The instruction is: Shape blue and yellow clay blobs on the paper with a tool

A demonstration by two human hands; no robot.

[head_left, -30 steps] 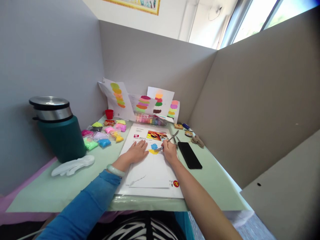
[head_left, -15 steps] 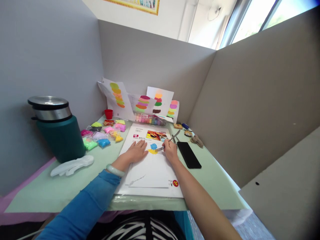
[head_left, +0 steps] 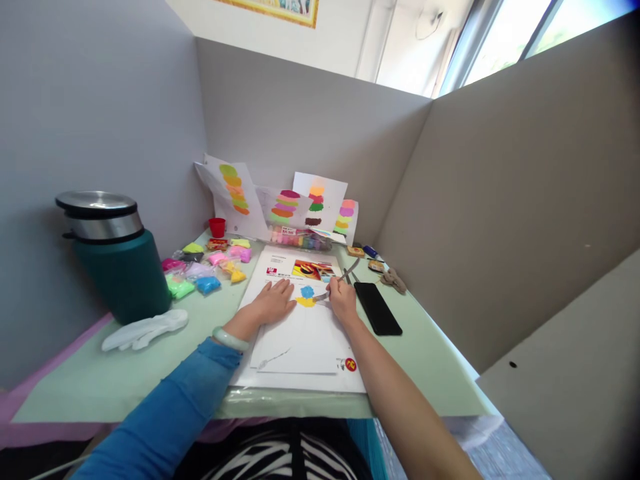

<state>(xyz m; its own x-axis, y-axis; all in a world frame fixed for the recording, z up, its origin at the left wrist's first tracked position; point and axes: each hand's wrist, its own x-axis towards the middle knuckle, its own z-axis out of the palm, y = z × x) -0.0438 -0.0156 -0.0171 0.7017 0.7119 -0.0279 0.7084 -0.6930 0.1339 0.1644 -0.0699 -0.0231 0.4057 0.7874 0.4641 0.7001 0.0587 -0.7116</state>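
My left hand (head_left: 271, 304) lies flat, fingers spread, on a white sheet of paper (head_left: 305, 333), holding it down. My right hand (head_left: 342, 299) grips a metal fork (head_left: 336, 283), whose tines touch a yellow clay smear (head_left: 305, 302) on the paper. A blue clay patch (head_left: 307, 291) sits just above the yellow one. The left arm wears a blue sleeve and a pale green bangle (head_left: 229, 339).
A black phone (head_left: 377, 308) lies right of the paper. Small bags of coloured clay (head_left: 207, 267) sit at the left, beside a green flask (head_left: 116, 257) and a white glove (head_left: 145, 329). Papers with clay swatches (head_left: 285, 207) lean on the back wall. Grey partitions enclose the green desk (head_left: 125, 373).
Almost nothing has moved; the fork tip shifts slightly over the yellow clay and the view drifts a little.
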